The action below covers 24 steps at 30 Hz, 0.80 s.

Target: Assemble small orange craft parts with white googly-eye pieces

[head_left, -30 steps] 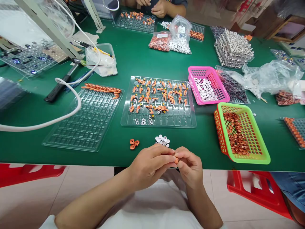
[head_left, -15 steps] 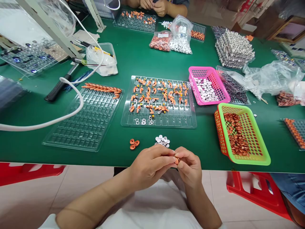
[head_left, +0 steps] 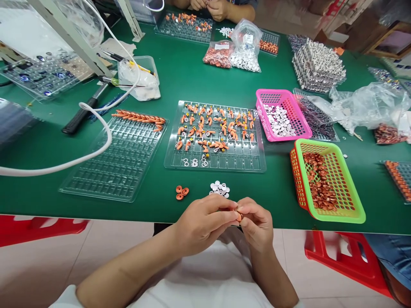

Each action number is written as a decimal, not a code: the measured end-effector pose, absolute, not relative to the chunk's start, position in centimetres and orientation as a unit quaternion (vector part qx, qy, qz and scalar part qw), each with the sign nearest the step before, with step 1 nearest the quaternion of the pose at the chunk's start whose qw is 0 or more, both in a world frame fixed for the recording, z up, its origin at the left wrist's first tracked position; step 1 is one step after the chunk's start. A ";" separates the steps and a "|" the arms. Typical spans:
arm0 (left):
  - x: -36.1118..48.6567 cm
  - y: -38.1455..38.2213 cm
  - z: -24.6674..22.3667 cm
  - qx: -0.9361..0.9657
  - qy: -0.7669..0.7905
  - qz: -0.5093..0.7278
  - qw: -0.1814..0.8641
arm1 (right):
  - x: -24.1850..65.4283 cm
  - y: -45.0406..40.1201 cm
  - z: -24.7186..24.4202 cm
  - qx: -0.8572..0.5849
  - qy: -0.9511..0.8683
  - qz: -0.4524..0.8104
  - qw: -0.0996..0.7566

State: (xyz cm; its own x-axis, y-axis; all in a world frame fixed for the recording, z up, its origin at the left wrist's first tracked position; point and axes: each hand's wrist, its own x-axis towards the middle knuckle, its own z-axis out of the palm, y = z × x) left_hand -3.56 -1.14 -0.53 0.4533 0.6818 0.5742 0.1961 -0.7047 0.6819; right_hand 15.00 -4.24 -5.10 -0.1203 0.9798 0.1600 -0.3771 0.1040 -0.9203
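Between the fingertips of my left hand [head_left: 205, 222] and my right hand [head_left: 257, 222] is a small round orange piece [head_left: 239, 217], pinched by both at the table's front edge. My fingers cover most of it. Just beyond my hands lies a loose pile of white discs [head_left: 219, 188]. Three orange cupped discs [head_left: 182, 192] sit to the left of that pile. Farther back, a clear compartment tray [head_left: 215, 137] holds many curved orange parts with dark and yellow ends, plus several white rings in its front row.
At the right stand a green basket [head_left: 348, 184] of orange discs and a pink basket [head_left: 282, 93] of white discs. A second clear tray [head_left: 109, 162], a white cable [head_left: 107, 141] and a hammer [head_left: 81, 113] lie left. A co-worker's hands [head_left: 218, 8] are across the table.
The whole view has shifted slightly. Both my hands stay together on the small orange piece, with hardly any visible finger movement.
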 end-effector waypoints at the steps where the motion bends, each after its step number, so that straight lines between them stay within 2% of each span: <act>1: -3.6 -1.1 -0.5 0.809 0.271 0.446 0.269 | 15.1 -4.2 -5.1 -0.322 -0.469 0.585 0.578; 11: -3.5 -1.1 -0.3 0.811 0.273 0.447 0.260 | 14.9 -4.3 -5.2 -0.340 -0.462 0.581 0.577; 19: -3.6 -1.0 -0.5 0.771 0.273 0.485 0.309 | 14.8 -4.2 -4.5 -0.345 -0.497 0.544 0.582; 24: -3.7 -0.9 -0.3 0.767 0.279 0.491 0.306 | 14.7 -4.0 -4.1 -0.360 -0.516 0.519 0.579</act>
State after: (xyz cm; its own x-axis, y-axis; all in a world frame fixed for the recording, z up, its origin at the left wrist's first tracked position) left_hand -3.73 -0.91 -0.28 0.3622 0.7280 0.5821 0.1280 -0.6575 0.7425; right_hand 14.69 -4.04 -4.13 -0.0708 0.9721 0.2238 -0.2295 0.2025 -0.9520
